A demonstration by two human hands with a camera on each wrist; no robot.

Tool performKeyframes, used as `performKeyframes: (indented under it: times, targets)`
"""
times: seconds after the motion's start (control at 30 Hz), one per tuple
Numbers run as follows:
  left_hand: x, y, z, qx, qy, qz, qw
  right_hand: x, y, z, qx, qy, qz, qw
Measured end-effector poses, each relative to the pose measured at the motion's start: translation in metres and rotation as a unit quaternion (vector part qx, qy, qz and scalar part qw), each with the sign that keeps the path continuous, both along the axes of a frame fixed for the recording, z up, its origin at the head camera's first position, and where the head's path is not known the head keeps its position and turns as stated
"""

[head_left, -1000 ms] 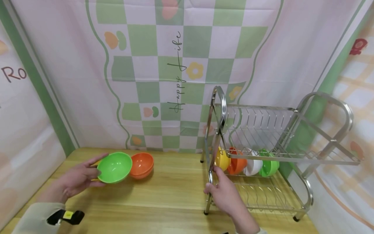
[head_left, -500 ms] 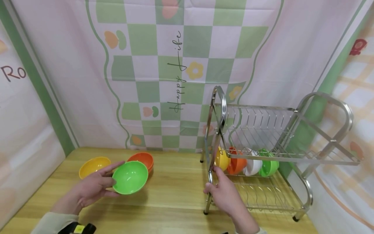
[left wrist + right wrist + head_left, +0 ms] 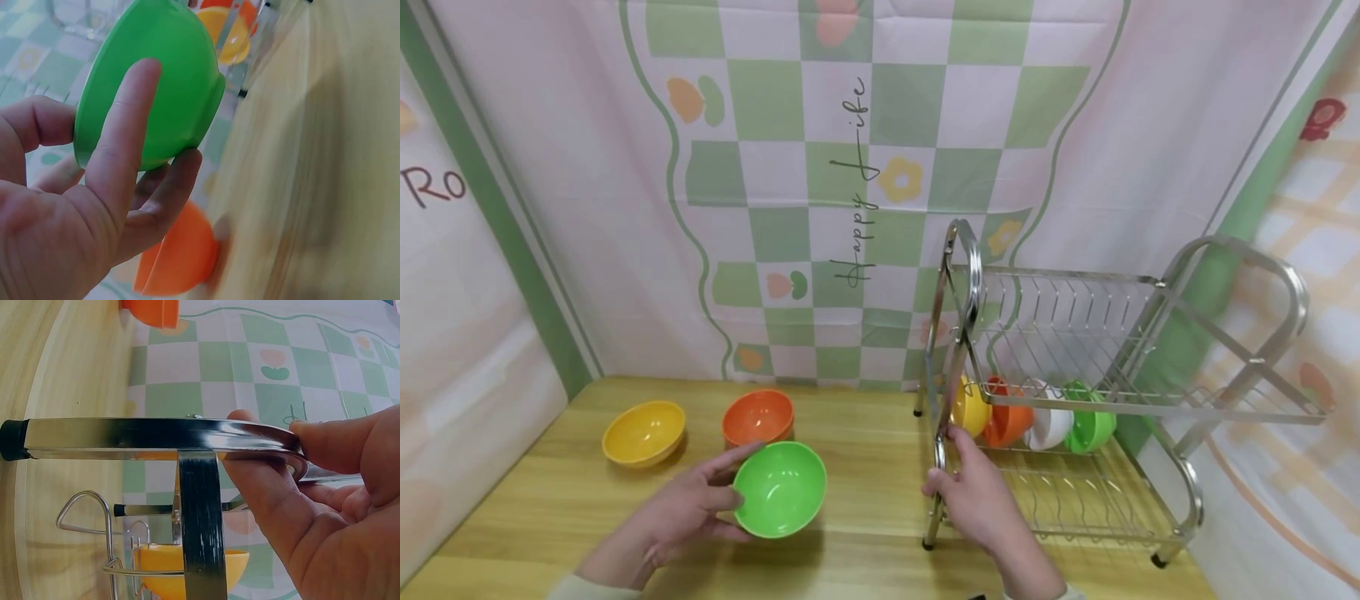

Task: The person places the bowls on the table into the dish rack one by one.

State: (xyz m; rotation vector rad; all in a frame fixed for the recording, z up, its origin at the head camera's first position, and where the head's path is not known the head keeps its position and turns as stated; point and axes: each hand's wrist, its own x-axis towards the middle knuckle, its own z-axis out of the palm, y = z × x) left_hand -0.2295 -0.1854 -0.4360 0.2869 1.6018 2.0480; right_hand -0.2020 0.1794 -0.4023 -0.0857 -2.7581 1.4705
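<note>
A green bowl (image 3: pixel 780 490) is held up off the table by my left hand (image 3: pixel 681 512), its inside tilted toward the head camera. In the left wrist view, fingers and thumb of the left hand (image 3: pixel 94 181) grip the green bowl (image 3: pixel 169 87) at its rim and outer wall. My right hand (image 3: pixel 981 492) grips the front left post of the metal dish rack (image 3: pixel 1138 410); in the right wrist view, thumb and fingers pinch the curved rack tube (image 3: pixel 250 434). Behind the green bowl stand stacked orange bowls (image 3: pixel 760 417). A yellow bowl (image 3: pixel 644 433) sits further left.
On the rack's lower tier a yellow bowl (image 3: pixel 972 408), an orange bowl (image 3: pixel 1009 414), a white bowl (image 3: pixel 1051 417) and another green bowl (image 3: pixel 1092 423) stand on edge in a row. A checkered cloth (image 3: pixel 835 333) hangs behind the wooden table (image 3: pixel 865 508).
My left hand has carried the green bowl right and toward the front, away from the yellow bowl, which has come into full view. The right hand stays on the rack post.
</note>
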Motion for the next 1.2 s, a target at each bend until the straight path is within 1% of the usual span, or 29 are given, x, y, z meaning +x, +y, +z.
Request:
performKeyframes:
  times: [0.17,0.27,0.33,0.4,0.43,0.5,0.53,0.57,0.6,0.63,0.7,0.77,0.83,0.93,0.97,1.0,1.1,1.13,1.2]
  targets:
    - [0.003,0.019,-0.002,-0.004,-0.003,-0.009,0.9999,0.001,0.001,0.000,0.002,-0.006,-0.006,1.000]
    - [0.003,0.029,-0.002,-0.007,-0.005,-0.012,0.9999,0.004,0.002,0.002,0.013,0.002,-0.011,1.000]
    - [0.004,0.033,-0.002,-0.009,-0.006,-0.012,0.9999,0.010,0.001,0.006,0.029,0.008,-0.024,0.999]
    - [0.006,0.035,-0.002,-0.009,-0.007,-0.012,0.9999,0.020,-0.001,0.012,0.044,0.026,-0.048,0.998]
    - [0.006,0.036,-0.002,-0.009,-0.006,-0.012,0.9999,0.025,-0.002,0.015,0.041,0.034,-0.058,0.997]
    - [0.009,0.038,-0.001,-0.007,-0.004,-0.014,0.9999,0.038,-0.005,0.021,0.020,0.029,-0.058,0.998]
    - [0.010,0.040,0.000,-0.006,-0.003,-0.014,0.9999,0.043,-0.006,0.022,-0.005,0.029,-0.042,0.999]
    - [0.011,0.042,0.001,-0.004,-0.002,-0.014,0.9999,0.048,-0.008,0.021,-0.040,0.024,-0.020,0.999]
    - [0.012,0.044,0.002,-0.002,-0.001,-0.015,0.9999,0.052,-0.010,0.020,-0.081,0.015,0.010,0.997]
    - [0.013,0.046,0.004,0.000,-0.001,-0.015,0.9999,0.054,-0.011,0.017,-0.123,0.004,0.041,0.992]
    - [0.016,0.051,0.006,0.006,-0.001,-0.019,0.9998,0.057,-0.016,0.009,-0.199,-0.017,0.100,0.975]
    - [0.018,0.056,0.009,0.014,-0.002,-0.025,0.9996,0.057,-0.021,0.000,-0.271,-0.028,0.150,0.950]
    - [0.021,0.061,0.010,0.022,0.000,-0.033,0.9992,0.057,-0.026,-0.009,-0.330,-0.039,0.190,0.924]
    - [0.025,0.069,0.012,0.025,0.002,-0.043,0.9987,0.055,-0.031,-0.018,-0.397,-0.064,0.229,0.886]
    - [0.026,0.071,0.013,0.026,0.002,-0.045,0.9986,0.055,-0.033,-0.020,-0.413,-0.071,0.237,0.876]
    - [0.027,0.073,0.013,0.026,0.002,-0.047,0.9986,0.054,-0.034,-0.021,-0.423,-0.072,0.244,0.870]
    - [0.028,0.078,0.013,0.028,-0.002,-0.050,0.9984,0.053,-0.035,-0.024,-0.438,-0.071,0.253,0.859]
    - [0.028,0.079,0.013,0.029,-0.004,-0.051,0.9983,0.052,-0.035,-0.024,-0.443,-0.072,0.254,0.857]
    - [0.028,0.082,0.013,0.031,-0.006,-0.053,0.9981,0.051,-0.034,-0.026,-0.443,-0.072,0.254,0.857]
